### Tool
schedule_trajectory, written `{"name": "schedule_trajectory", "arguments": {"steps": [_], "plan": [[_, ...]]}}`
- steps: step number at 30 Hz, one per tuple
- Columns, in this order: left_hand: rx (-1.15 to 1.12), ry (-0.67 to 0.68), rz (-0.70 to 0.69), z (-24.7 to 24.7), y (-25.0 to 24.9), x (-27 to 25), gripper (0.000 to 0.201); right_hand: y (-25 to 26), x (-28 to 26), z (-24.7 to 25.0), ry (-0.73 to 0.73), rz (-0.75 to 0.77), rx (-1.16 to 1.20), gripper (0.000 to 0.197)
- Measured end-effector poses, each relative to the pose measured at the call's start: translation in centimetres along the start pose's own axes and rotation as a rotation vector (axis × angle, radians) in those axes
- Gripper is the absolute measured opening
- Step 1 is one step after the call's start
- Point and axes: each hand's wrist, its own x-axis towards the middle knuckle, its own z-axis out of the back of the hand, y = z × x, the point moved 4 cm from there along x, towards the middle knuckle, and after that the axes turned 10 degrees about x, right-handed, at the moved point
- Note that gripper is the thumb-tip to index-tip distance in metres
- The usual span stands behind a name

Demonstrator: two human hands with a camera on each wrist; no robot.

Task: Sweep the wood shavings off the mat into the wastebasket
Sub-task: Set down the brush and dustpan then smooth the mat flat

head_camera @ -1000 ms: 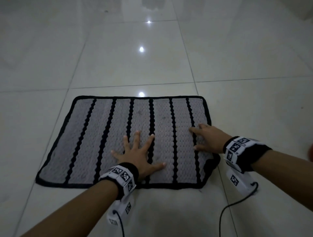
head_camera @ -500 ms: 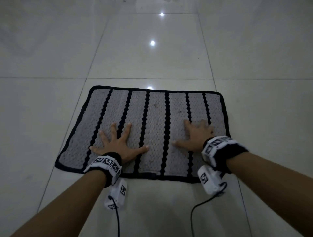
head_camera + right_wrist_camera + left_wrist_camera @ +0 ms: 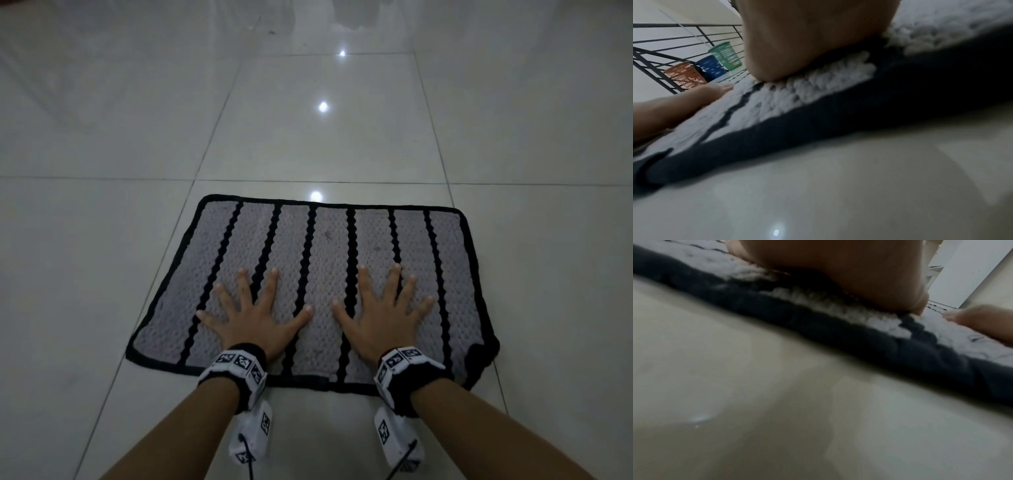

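Observation:
A grey mat (image 3: 329, 260) with black stripes and a black border lies on the white tiled floor. My left hand (image 3: 251, 317) lies flat on its near half, fingers spread. My right hand (image 3: 382, 317) lies flat beside it, fingers spread too. Both palms press the mat near its front edge. A few small dark specks (image 3: 328, 235) show on the far half of the mat; whether they are wood shavings I cannot tell. In the right wrist view the mat's black border (image 3: 818, 126) runs under my palm, and three wastebaskets stand far off: green (image 3: 725, 55), blue (image 3: 711, 68), orange (image 3: 685, 75).
Glossy white floor tiles (image 3: 308, 130) surround the mat on all sides. A black metal railing (image 3: 663, 42) stands behind the baskets. The mat's near right corner (image 3: 481, 356) is curled up slightly. White furniture or a wall (image 3: 962, 272) shows beyond the mat in the left wrist view.
My right hand has moved left from the mat's right edge and spread flat beside the left. My left hand has shifted a little leftward. My head has moved, so the mat sits differently in view.

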Motion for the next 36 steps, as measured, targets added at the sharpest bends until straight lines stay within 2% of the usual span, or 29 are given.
{"name": "schedule_trajectory", "arguments": {"steps": [5,20,36], "plan": [[-0.012,-0.04,0.009,0.2,-0.2,1.2,0.104,0.1,1.4,-0.2,-0.045,0.014,-0.009,0.085],[-0.037,0.008,0.043,1.6,-0.5,4.0,0.108,1.4,6.0,0.2,-0.019,0.08,-0.032,0.082],[-0.038,0.042,0.021,2.1,-0.3,4.1,0.109,1.2,5.1,0.2,0.007,0.102,0.007,0.076]]}}
